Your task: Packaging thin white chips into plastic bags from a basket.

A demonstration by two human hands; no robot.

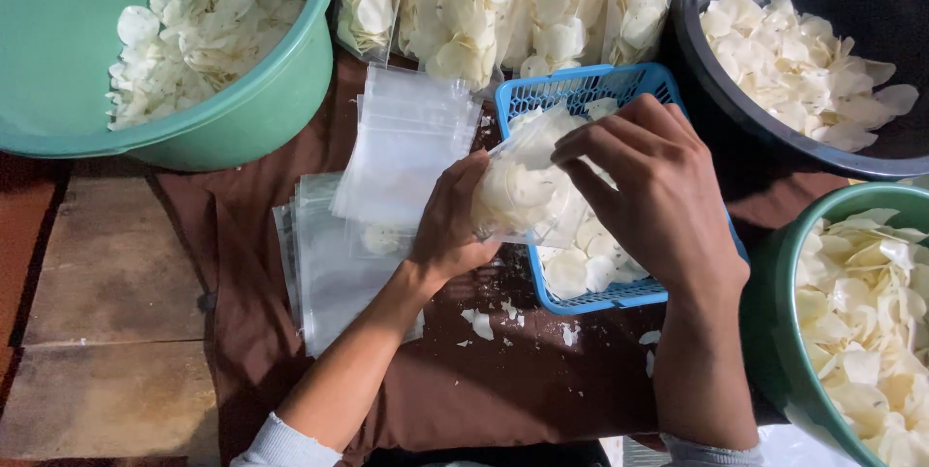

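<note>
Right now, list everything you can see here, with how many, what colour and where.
green basins: two, upper left and lower right, holding pale chips
dark basin: one, upper right, holding chips
blue basket: one, centre, chips inside
filled bags: several, clear, top centre
empty bags: stack, clear, left of basket
brown cloth: one, underneath
wooden boards: left
bag of chips: one, clear, held over basket
left hand: grip on bag
right hand: fingers at bag's top

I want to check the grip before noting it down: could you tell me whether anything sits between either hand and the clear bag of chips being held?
Nothing visible does. The left hand cups the bag of chips directly, and the right hand pinches its top over the blue basket.
</note>
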